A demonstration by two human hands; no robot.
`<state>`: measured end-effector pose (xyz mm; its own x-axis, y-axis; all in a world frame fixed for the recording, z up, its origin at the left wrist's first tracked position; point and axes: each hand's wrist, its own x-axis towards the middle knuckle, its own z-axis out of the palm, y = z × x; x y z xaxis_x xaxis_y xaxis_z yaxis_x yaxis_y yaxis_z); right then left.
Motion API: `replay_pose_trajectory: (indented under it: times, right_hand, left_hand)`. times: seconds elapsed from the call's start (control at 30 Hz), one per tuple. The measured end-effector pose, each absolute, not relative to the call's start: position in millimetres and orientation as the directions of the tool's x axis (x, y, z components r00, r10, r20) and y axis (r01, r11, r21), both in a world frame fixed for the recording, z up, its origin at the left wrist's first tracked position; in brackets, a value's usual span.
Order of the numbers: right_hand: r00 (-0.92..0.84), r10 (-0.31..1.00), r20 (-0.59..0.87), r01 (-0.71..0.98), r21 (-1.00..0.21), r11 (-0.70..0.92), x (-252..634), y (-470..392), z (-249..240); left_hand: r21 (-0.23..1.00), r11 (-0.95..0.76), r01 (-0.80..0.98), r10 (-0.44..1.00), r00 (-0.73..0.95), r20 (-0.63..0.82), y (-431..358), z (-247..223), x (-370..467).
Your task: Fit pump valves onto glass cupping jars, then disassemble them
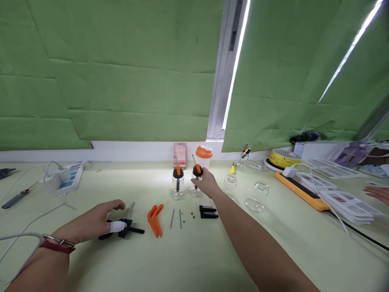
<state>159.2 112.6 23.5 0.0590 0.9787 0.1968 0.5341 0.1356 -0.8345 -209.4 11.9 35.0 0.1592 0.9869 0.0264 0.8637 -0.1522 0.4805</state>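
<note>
two black-capped clear jars (178, 187), right fingers (201, 184) around one

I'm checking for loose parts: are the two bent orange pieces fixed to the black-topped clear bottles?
No, the two bent orange pieces lie on the pale green table, apart from the bottles.
</note>
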Motion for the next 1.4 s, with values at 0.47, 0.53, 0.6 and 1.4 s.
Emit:
replay_pose_trajectory:
  times: [0.47,0.53,0.6,1.4]
  right_hand:
    - [-0.08,0.954,0.29,0.52,-0.804,0.288,190.4,-9.5,78.0]
    - [-0.194,0.959,0.205,0.53,-0.801,0.279,182.9,-35.1,71.1]
    - [-0.263,0.95,0.17,0.562,-0.773,0.294,170.3,-54.8,62.4]
    - [-0.328,0.925,-0.189,-0.035,-0.977,-0.212,167.7,-12.5,-11.3]
  left_hand:
    - [0.425,-0.303,0.853,0.944,0.329,0.012,21.6,22.1,-182.7]
    - [0.5,-0.324,0.803,0.944,0.31,0.115,10.7,36.6,-160.9]
    - [0.666,-0.417,0.619,0.889,0.432,0.155,-7.9,52.8,-128.3]
    - [0.832,0.398,-0.386,0.906,0.308,-0.29,-49.1,12.5,-27.3]
